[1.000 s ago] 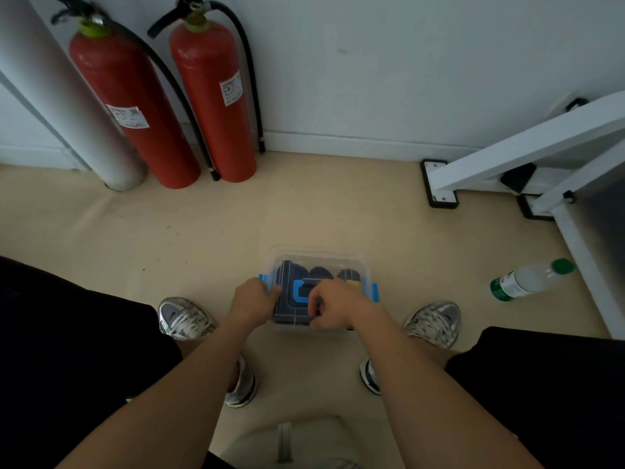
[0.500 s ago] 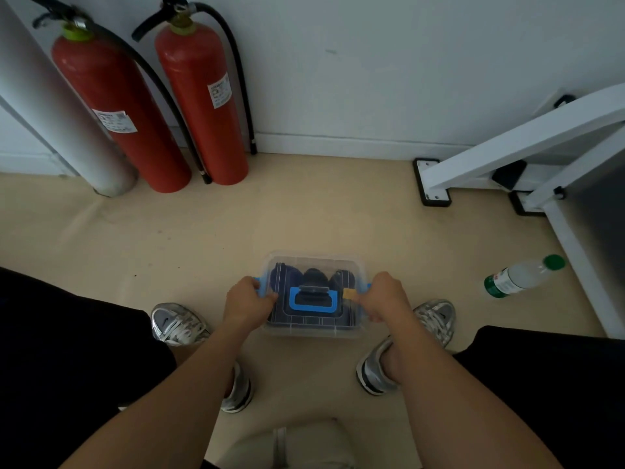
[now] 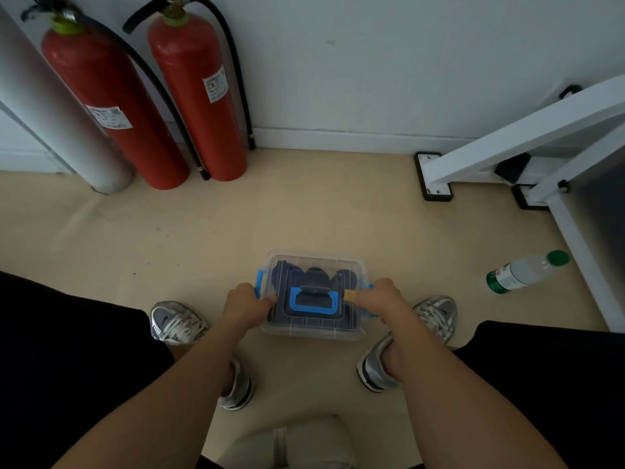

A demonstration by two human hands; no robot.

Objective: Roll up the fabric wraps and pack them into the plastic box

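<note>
Head view | clear blue-handled plastic box, lid on, sits on beige floor, long axis left-to-right | dark blue rolled fabric wraps inside | left hand grips its left end, right hand its right end, equally near

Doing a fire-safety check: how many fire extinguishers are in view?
2. The left extinguisher stands beside the grey pipe; the right extinguisher stands next to it, against the wall. Others may lie outside the frame.
</note>
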